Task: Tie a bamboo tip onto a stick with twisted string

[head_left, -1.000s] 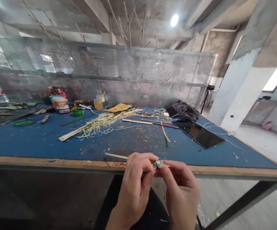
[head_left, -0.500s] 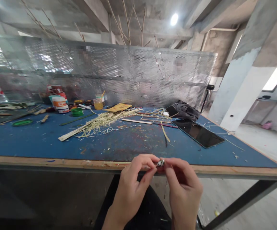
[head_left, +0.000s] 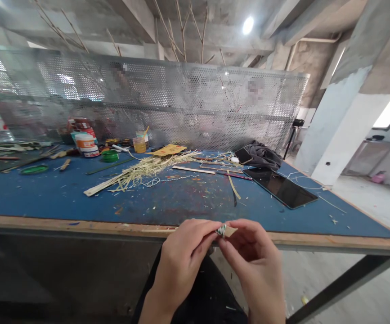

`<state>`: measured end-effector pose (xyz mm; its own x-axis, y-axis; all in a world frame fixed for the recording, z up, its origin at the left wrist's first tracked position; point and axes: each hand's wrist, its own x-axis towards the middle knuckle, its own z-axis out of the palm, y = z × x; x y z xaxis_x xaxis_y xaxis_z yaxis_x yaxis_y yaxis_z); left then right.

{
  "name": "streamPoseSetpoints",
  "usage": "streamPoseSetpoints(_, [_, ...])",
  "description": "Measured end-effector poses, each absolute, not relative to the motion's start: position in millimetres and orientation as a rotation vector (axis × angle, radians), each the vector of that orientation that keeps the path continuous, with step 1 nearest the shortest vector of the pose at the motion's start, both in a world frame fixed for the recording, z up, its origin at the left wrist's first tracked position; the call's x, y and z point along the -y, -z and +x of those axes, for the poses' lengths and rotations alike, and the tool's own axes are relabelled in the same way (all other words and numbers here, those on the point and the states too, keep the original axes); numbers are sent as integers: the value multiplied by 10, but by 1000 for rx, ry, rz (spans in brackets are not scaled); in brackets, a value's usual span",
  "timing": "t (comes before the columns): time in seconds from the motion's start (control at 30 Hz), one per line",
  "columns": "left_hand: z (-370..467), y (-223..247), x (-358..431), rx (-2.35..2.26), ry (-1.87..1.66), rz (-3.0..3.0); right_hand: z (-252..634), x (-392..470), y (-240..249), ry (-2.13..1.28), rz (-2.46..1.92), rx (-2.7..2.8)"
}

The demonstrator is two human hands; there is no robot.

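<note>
Green-and-white patterned wrapping covers a small piece [head_left: 221, 230] held between the fingertips of both bare hands, just above the near wooden edge [head_left: 80, 225] of a blue-topped table [head_left: 46, 198]. The left hand [head_left: 181, 258] pinches the piece's left end between thumb and forefinger. The right hand [head_left: 258, 256] grasps it too, forefinger above and thumb below.

Half a second ago the right thumb and finger closed over the right end; now they arch apart around it, and a flat, pale tab [head_left: 230, 231] shows beside the wrapping. The wrapped part has shifted a little leftward, toward the left fingertips, whose gap has narrowed. This suggests the piece is being turned or regripped rather than let go.

Beyond the fingers, the heap of pale, straw-like shavings [head_left: 154, 168] and, farther right, the glossy black tablet [head_left: 282, 188] lie as before.
</note>
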<state>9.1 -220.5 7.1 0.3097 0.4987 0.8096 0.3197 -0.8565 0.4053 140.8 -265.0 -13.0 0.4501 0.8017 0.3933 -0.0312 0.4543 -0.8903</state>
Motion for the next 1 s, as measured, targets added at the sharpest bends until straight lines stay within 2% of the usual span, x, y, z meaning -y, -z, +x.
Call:
streamPoseSetpoints(0.2, [114, -34, 2263, -814, -1720, 2246, 1372, 2652, 132, -397, -983, 1058])
streamPoseSetpoints(0.4, [171, -13, 2264, -828, -1787, 2046, 1345, 2675, 66, -516, -775, 1108])
streamPoseSetpoints(0.6, [190, -101, 2287, -774, -1527, 1846, 1383, 2710, 40, -512, -712, 1246])
streamPoseSetpoints(0.83, [211, -135, 2332, -834, -1446, 1778, 1342, 2714, 74, -418, -748, 1226])
streamPoseSetpoints(1.0, [208, -123, 2331, -741, -1205, 1422, 1355, 2694, 48, -274, -639, 1213])
